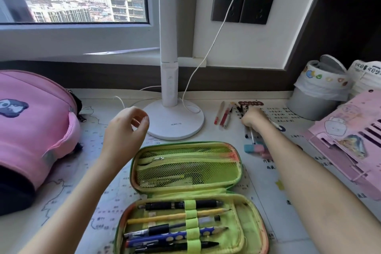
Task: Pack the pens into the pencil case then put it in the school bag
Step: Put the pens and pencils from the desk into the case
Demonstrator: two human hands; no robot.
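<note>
Pens were the whole story at this point. The loose pens (pixel 225 117) lay at the back right of the worktop (pixel 231 171), just right of the lamp (pixel 172 117). Our right hand (pixel 252 118) was already on them, fingers curled round a few dark ones; blur kept us from saying how many it held. Our left hand (pixel 125 128) hung in the air near the lamp base, fingers loosely curled, holding nothing.

What mattered for the next move: the pencil case (pixel 240 231) lay open, nearer to us and to the left of the right hand. Its elastic loops ran the pens left-to-right, while the loose ones pointed roughly away from us. So we reckoned they'd need about a quarter turn on the way over. The right hand was clearly the nearer one to both the pile and the case. The left was nearer the school bag (pixel 35 130), which sat at the far left, well apart from the case.

Counts: one case, one bag, about three red-and-white pens clear of the hand, at least six pens and pencils already in the loops, and one blue-and-pink eraser (pixel 254 148).
</note>
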